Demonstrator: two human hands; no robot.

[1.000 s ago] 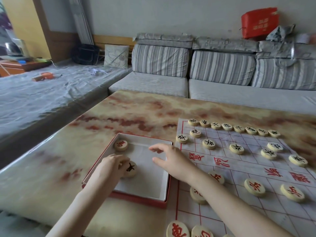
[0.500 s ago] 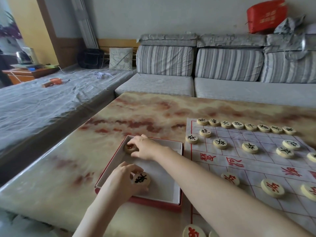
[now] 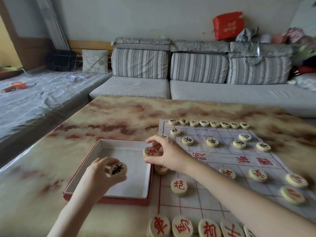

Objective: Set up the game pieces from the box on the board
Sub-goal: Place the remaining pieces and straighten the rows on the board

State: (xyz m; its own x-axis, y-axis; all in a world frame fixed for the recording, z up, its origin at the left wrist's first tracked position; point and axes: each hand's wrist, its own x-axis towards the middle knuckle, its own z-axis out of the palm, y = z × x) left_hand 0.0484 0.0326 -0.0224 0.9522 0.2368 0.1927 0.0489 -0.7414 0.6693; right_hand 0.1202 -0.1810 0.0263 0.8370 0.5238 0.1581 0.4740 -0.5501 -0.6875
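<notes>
A shallow red box with a white inside [image 3: 102,146] lies on the table left of the paper board [image 3: 222,158]. My left hand [image 3: 100,175] is over the box, holding a round wooden piece with a black character [image 3: 118,169]. My right hand [image 3: 169,154] is above the box's right edge, pinching a piece with a red character [image 3: 150,152]. Black-lettered pieces [image 3: 207,124] line the board's far side. Red-lettered pieces [image 3: 179,186] stand on the near side, with a row [image 3: 182,226] at the bottom edge. No other pieces show in the box.
The marbled table [image 3: 111,120] reaches left and back from the box. Behind it runs a grey striped sofa [image 3: 198,69] with a red bag [image 3: 228,25] on top. A plastic-covered bench [image 3: 34,96] sits at the left.
My right hand took the red-lettered piece from the box's far left corner and carried it right to the box's edge. My left hand lifted the black-lettered piece off the box floor.
</notes>
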